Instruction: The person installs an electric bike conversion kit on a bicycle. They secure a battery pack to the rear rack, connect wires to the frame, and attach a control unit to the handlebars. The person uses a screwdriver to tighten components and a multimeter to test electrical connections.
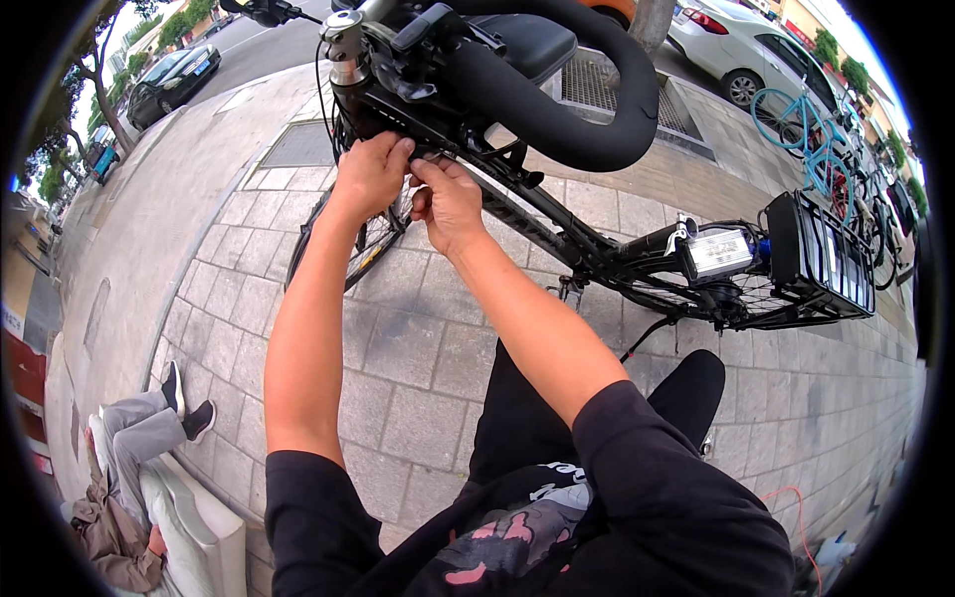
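Note:
A black bicycle (517,214) stands in front of me, its front end at the upper left and its rear to the right. Both my hands are close together at the front of its frame, just below the silver stem (344,45). My left hand (373,177) is closed, its thumb and fingers pressed together against the dark frame. Beside it, my right hand (450,202) pinches with thumb and forefinger, the other fingers curled. Whatever they hold is too small and dark to make out. Behind them shows part of the front wheel (373,239). Above hangs the thick black curved handlebar (607,139).
A silver box (720,254) and a black rack (821,259) sit at the bicycle's rear. Light blue bicycles (821,149) and a white car (751,55) are at the upper right. A person in grey trousers (139,438) sits on a pale seat (214,517) at the lower left.

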A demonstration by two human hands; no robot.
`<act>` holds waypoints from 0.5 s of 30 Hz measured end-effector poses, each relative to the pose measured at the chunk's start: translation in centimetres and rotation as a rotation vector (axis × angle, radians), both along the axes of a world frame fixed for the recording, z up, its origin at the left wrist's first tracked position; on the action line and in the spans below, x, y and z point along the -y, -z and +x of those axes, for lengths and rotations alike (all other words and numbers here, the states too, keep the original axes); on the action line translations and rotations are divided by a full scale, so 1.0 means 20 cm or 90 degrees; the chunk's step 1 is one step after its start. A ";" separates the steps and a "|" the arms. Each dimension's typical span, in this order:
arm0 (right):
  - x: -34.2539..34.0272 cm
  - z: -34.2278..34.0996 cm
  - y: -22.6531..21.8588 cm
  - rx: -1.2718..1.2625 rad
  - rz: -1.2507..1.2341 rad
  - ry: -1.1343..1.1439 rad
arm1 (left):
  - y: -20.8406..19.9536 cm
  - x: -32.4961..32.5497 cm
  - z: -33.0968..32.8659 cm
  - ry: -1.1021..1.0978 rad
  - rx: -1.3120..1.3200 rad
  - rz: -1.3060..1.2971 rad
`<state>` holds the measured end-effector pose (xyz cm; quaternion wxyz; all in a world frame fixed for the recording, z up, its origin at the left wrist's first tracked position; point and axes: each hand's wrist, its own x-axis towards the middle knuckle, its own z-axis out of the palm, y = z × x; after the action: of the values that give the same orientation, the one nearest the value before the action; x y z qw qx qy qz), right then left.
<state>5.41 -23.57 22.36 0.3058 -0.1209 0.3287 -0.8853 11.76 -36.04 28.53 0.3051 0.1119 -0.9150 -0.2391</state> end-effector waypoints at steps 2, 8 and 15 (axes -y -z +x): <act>-0.01 0.00 0.00 -0.005 0.002 -0.006 | -0.01 0.00 0.00 0.004 0.003 -0.009; -0.06 -0.01 0.00 -0.033 0.011 -0.011 | 0.00 0.00 0.00 0.001 0.020 0.025; -0.19 -0.03 -0.01 -0.023 0.107 -0.025 | -0.01 0.00 -0.02 -0.004 0.039 0.033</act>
<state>4.87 -19.80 22.59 0.3262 -0.1175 0.4051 -0.8460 11.28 -35.95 28.64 0.2750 0.1300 -0.9169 -0.2583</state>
